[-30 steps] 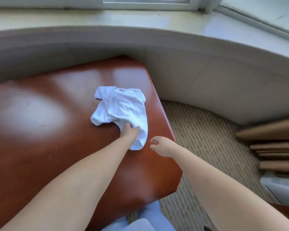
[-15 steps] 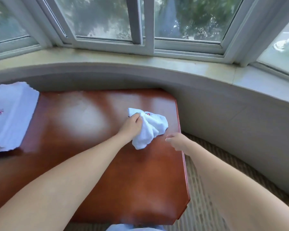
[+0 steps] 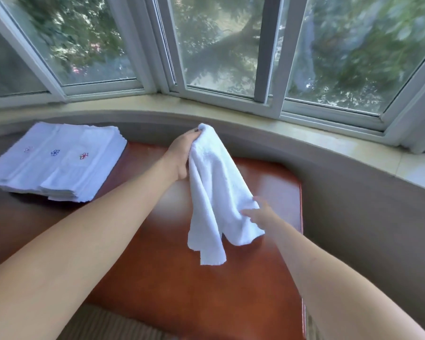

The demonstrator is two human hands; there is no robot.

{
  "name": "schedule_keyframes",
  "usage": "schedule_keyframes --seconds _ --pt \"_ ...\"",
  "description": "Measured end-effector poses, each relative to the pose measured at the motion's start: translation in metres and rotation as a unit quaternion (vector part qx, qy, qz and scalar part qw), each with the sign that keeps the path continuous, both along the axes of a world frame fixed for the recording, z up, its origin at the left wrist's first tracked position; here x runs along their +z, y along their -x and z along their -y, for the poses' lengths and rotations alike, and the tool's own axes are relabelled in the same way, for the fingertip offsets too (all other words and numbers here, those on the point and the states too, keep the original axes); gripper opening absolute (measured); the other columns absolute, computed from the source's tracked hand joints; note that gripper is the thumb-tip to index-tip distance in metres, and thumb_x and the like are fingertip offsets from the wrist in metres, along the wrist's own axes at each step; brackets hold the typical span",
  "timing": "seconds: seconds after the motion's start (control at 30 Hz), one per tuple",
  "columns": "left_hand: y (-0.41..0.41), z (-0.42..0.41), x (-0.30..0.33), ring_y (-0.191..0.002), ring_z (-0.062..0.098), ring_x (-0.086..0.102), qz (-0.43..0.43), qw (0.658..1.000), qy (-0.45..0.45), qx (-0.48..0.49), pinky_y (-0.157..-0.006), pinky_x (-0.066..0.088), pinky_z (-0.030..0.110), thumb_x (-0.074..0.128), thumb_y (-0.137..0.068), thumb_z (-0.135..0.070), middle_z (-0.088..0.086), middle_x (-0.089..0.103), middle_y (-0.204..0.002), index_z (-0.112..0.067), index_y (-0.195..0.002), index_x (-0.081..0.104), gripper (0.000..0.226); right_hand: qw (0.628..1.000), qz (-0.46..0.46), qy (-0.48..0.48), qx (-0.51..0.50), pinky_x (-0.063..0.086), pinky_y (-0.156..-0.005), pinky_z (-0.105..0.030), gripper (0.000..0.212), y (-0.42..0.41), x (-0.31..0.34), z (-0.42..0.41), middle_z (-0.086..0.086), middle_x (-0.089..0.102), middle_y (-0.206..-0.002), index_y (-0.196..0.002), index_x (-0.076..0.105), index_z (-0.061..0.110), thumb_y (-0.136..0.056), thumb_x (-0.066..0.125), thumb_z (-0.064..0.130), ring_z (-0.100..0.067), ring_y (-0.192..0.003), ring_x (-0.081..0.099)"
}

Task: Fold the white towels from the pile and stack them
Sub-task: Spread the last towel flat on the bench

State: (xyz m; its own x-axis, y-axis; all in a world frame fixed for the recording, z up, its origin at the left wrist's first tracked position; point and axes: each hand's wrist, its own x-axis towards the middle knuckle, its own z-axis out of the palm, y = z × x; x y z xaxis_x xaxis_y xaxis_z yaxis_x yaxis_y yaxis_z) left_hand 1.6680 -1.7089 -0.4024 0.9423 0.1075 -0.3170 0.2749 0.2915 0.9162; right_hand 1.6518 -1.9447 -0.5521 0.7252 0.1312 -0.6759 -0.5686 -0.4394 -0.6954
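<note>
My left hand (image 3: 182,153) grips a white towel (image 3: 214,192) by its top end and holds it up above the red-brown wooden table (image 3: 172,278); the cloth hangs down crumpled. My right hand (image 3: 260,213) reaches into the towel's lower right edge, fingers spread and touching the cloth; whether they pinch it is hidden. At the table's far left lies a stack of folded white towels (image 3: 57,160) with small embroidered flowers on top.
A curved grey wall and pale windowsill (image 3: 255,121) run behind the table, with window frames above. The table's right edge (image 3: 301,217) drops off to ribbed carpet. More carpet shows at the bottom left.
My left hand has lifted the towel off the table, so it now hangs loose. My right hand has moved in to touch its lower edge. The view has tilted up and the stack has come fully into sight.
</note>
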Motion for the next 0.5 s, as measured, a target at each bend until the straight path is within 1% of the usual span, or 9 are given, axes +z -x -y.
schedule_keyframes --seconds 0.07,0.1,0.13,0.23,0.3,0.37,0.43,0.47,0.5 --pt "0.016 -0.024 -0.005 -0.075 0.017 0.063 -0.03 0.999 -0.005 0.018 -0.068 0.049 0.03 0.053 -0.102 -0.028 0.002 0.063 -0.079 -0.022 -0.085 0.062 0.021 1.0 0.006 -0.029 0.011 0.04 -0.062 -0.026 0.028 0.018 -0.01 -0.029 -0.003 0.064 -0.089 -0.12 0.064 0.021 -0.093 0.068 0.02 -0.018 -0.076 0.06" --pt "0.026 -0.035 -0.009 -0.073 0.017 0.063 -0.044 0.999 -0.016 0.02 -0.066 0.049 0.029 0.053 -0.102 -0.027 0.001 0.063 -0.077 -0.022 -0.083 0.062 0.022 0.999 0.02 -0.029 0.019 0.04 -0.064 -0.027 0.013 0.026 -0.014 -0.043 -0.003 0.061 -0.082 -0.106 0.069 0.018 -0.094 0.065 0.018 -0.017 -0.071 0.055" --pt "0.035 -0.046 -0.013 -0.071 0.016 0.062 -0.057 0.998 -0.026 0.019 -0.064 0.049 0.027 0.052 -0.102 -0.027 0.0 0.062 -0.074 -0.022 -0.081 0.062 0.024 0.999 0.034 -0.026 0.028 0.042 -0.065 -0.028 0.009 0.031 -0.016 -0.054 -0.003 0.061 -0.08 -0.099 0.069 0.017 -0.095 0.062 0.017 -0.017 -0.07 0.053" --pt "0.059 -0.073 -0.03 -0.064 0.013 0.063 -0.112 0.991 -0.068 0.028 -0.057 0.049 0.022 0.054 -0.1 -0.034 -0.002 0.062 -0.066 -0.024 -0.068 0.061 0.034 0.998 0.002 -0.017 0.056 0.041 -0.064 -0.027 0.009 0.04 -0.018 -0.08 -0.004 0.066 -0.092 -0.104 0.061 0.014 -0.1 0.054 0.017 -0.017 -0.075 0.058" --pt "0.071 -0.089 -0.046 -0.07 0.015 0.064 -0.149 0.984 -0.094 0.024 -0.064 0.049 0.025 0.056 -0.097 -0.037 0.0 0.064 -0.071 -0.024 -0.071 0.061 0.03 0.991 -0.078 0.026 0.109 0.043 -0.067 -0.025 0.015 0.049 -0.02 -0.091 0.001 0.061 -0.093 -0.115 0.054 0.015 -0.104 0.044 0.016 -0.013 -0.074 0.057" --pt "0.078 -0.103 -0.062 -0.075 0.018 0.065 -0.167 0.98 -0.11 0.026 -0.07 0.049 0.028 0.057 -0.097 -0.036 0.0 0.065 -0.075 -0.024 -0.076 0.062 0.025 0.983 -0.133 0.069 0.108 0.05 -0.084 -0.027 0.02 0.059 -0.03 -0.1 0.003 0.057 -0.09 -0.122 0.053 0.016 -0.106 0.042 0.018 -0.012 -0.076 0.055" --pt "0.081 -0.119 -0.078 -0.079 0.02 0.061 -0.17 0.976 -0.128 0.041 -0.075 0.047 0.03 0.056 -0.097 -0.032 0.0 0.063 -0.077 -0.025 -0.079 0.06 0.021 0.982 -0.158 0.074 0.07 0.047 -0.107 -0.036 0.03 0.072 -0.048 -0.108 -0.002 0.06 -0.093 -0.132 0.055 0.01 -0.105 0.047 0.019 -0.015 -0.083 0.057" --pt "0.083 -0.128 -0.087 -0.081 0.02 0.061 -0.173 0.973 -0.14 0.052 -0.077 0.046 0.031 0.056 -0.097 -0.031 0.0 0.063 -0.079 -0.024 -0.08 0.06 0.018 0.981 -0.174 0.065 0.061 0.043 -0.113 -0.038 0.037 0.078 -0.059 -0.112 -0.005 0.065 -0.1 -0.139 0.05 0.007 -0.104 0.048 0.019 -0.019 -0.093 0.062" --pt "0.086 -0.137 -0.094 -0.081 0.019 0.061 -0.175 0.97 -0.154 0.065 -0.076 0.047 0.03 0.056 -0.096 -0.029 0.0 0.063 -0.081 -0.024 -0.082 0.061 0.016 0.978 -0.193 0.053 0.055 0.041 -0.116 -0.039 0.042 0.084 -0.068 -0.118 -0.009 0.069 -0.116 -0.143 0.047 0.006 -0.104 0.049 0.019 -0.025 -0.11 0.066"
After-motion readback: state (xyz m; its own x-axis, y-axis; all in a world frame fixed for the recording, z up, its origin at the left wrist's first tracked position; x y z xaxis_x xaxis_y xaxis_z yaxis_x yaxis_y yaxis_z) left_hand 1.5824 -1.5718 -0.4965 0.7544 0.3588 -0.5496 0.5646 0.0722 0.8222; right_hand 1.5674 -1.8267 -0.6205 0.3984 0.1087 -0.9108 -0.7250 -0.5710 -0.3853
